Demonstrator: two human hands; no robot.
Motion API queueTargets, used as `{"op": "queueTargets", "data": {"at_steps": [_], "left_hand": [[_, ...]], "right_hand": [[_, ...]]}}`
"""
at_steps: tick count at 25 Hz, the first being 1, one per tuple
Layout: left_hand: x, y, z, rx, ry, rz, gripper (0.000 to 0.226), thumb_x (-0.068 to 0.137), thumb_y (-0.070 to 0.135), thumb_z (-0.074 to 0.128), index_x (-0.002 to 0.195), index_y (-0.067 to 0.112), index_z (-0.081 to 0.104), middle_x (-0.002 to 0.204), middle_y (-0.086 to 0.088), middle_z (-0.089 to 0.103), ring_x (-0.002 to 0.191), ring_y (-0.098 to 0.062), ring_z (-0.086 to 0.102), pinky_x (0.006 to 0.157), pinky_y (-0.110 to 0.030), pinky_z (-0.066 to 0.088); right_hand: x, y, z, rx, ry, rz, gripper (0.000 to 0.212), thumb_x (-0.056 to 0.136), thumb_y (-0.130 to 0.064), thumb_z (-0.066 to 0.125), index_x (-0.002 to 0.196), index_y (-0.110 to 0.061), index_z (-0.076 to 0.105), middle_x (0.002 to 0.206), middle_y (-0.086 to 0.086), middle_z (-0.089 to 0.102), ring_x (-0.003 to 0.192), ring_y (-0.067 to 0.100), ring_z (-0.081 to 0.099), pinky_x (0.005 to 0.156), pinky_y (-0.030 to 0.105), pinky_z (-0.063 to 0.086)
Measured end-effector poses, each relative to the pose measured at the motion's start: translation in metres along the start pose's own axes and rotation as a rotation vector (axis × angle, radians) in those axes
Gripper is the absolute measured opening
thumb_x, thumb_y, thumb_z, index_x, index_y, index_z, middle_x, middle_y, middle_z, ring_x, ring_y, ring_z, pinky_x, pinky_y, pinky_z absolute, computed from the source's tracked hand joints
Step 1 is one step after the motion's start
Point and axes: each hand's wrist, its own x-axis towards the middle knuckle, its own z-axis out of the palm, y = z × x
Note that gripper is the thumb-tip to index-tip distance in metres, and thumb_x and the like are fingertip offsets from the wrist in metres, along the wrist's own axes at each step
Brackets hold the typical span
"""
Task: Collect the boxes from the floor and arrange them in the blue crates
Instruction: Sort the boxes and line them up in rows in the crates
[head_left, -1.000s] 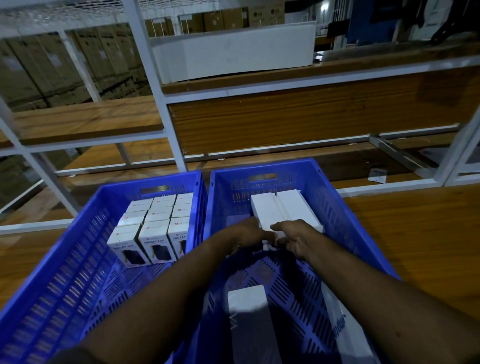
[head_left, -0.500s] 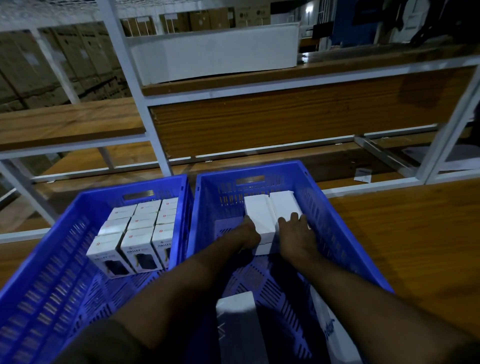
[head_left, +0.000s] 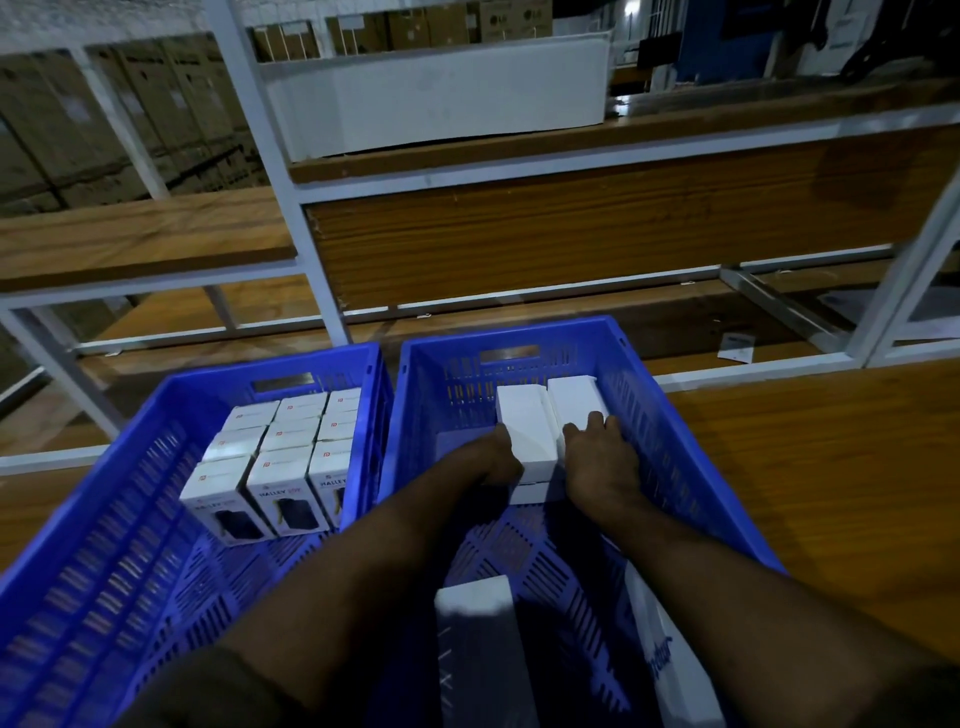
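Observation:
Two blue crates stand side by side on the wooden floor. The left crate (head_left: 130, 499) holds several small white printed boxes (head_left: 291, 457) packed in rows at its far end. In the right crate (head_left: 691, 452), two long white boxes lie side by side at the far end on a lower layer. My left hand (head_left: 488, 460) grips the near left edge of the left white box (head_left: 522, 423). My right hand (head_left: 597, 452) rests flat on the near end of the right white box (head_left: 574, 402). Another white box (head_left: 475, 623) lies loose in the crate's near part.
A white metal rack (head_left: 275, 171) with wooden shelves rises right behind the crates. A long white carton (head_left: 436, 98) sits on its upper shelf, brown cartons are stacked beyond. A white box (head_left: 670, 670) leans inside the right crate's near wall. Wooden floor (head_left: 831, 493) extends to the right.
Both hands have pushed the two white boxes further toward the right crate's far wall. My right hand has flattened out on top of the right box.

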Motion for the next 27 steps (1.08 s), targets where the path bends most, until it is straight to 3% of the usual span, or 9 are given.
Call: {"op": "queueTargets", "data": {"at_steps": [3,6,10,14,17,20,23,27], "left_hand": [[-0.028,0.000,-0.021,-0.092,0.214,0.054,0.038,0.095,0.026,0.065,0.128,0.010,0.058,0.128,-0.007,0.063,0.116,-0.029,0.060,0.098,-0.037,0.050],[-0.070,-0.011,-0.050,-0.234,0.582,0.124,0.021,0.098,0.028,0.061,0.115,0.017,0.066,0.108,-0.002,0.070,0.095,-0.018,0.065,0.082,-0.034,0.054],[-0.119,-0.044,-0.073,-0.238,0.956,0.085,0.015,0.096,0.030,0.062,0.105,0.020,0.069,0.090,0.008,0.064,0.083,-0.011,0.061,0.070,-0.029,0.048],[-0.147,-0.084,-0.073,-0.217,0.907,-0.039,0.023,0.093,0.038,0.066,0.111,0.023,0.066,0.096,0.007,0.070,0.085,-0.014,0.065,0.074,-0.036,0.055],[-0.153,-0.112,-0.062,-0.154,0.735,-0.113,0.038,0.095,0.045,0.062,0.123,0.019,0.061,0.107,0.004,0.069,0.092,-0.016,0.066,0.080,-0.037,0.055],[-0.158,-0.134,-0.055,-0.147,0.585,-0.151,0.043,0.099,0.051,0.052,0.121,0.017,0.063,0.111,-0.004,0.071,0.089,-0.023,0.069,0.077,-0.039,0.057],[-0.162,-0.144,-0.049,-0.253,0.566,-0.131,0.036,0.100,0.046,0.053,0.119,0.017,0.064,0.106,-0.005,0.072,0.083,-0.021,0.069,0.073,-0.042,0.058],[-0.159,-0.130,-0.047,-0.351,0.679,-0.079,0.039,0.101,0.038,0.055,0.131,0.014,0.057,0.120,-0.004,0.066,0.099,-0.018,0.064,0.077,-0.034,0.051]], "right_hand": [[-0.002,-0.007,-0.009,0.103,0.054,-0.052,0.041,0.093,-0.013,0.053,0.134,-0.015,0.046,0.134,0.013,0.044,0.126,0.032,0.040,0.096,0.043,0.042],[-0.001,-0.018,-0.018,0.365,-0.111,-0.098,0.038,0.089,-0.017,0.063,0.127,-0.015,0.057,0.127,0.011,0.053,0.118,0.030,0.052,0.089,0.036,0.048],[-0.008,-0.037,-0.012,0.419,-0.349,-0.150,0.028,0.087,-0.023,0.068,0.113,-0.015,0.066,0.118,0.005,0.065,0.104,0.025,0.063,0.086,0.031,0.054],[-0.013,-0.046,-0.009,0.392,-0.493,-0.252,0.035,0.086,-0.028,0.073,0.114,-0.009,0.068,0.121,0.005,0.064,0.108,0.025,0.062,0.090,0.032,0.054],[-0.020,-0.053,-0.002,0.325,-0.641,-0.429,0.032,0.087,-0.029,0.071,0.108,-0.006,0.070,0.112,0.008,0.065,0.097,0.022,0.059,0.086,0.032,0.050],[-0.030,-0.060,0.005,0.301,-0.791,-0.512,0.032,0.083,-0.035,0.076,0.101,-0.009,0.072,0.100,0.003,0.061,0.093,0.020,0.057,0.083,0.032,0.052],[-0.038,-0.062,0.014,0.258,-0.897,-0.533,0.046,0.085,-0.039,0.074,0.114,-0.005,0.067,0.104,0.004,0.062,0.093,0.021,0.057,0.083,0.035,0.053],[-0.044,-0.063,0.022,0.328,-0.960,-0.451,0.034,0.086,-0.033,0.075,0.097,-0.005,0.061,0.085,0.006,0.055,0.080,0.020,0.054,0.076,0.033,0.054]]}}
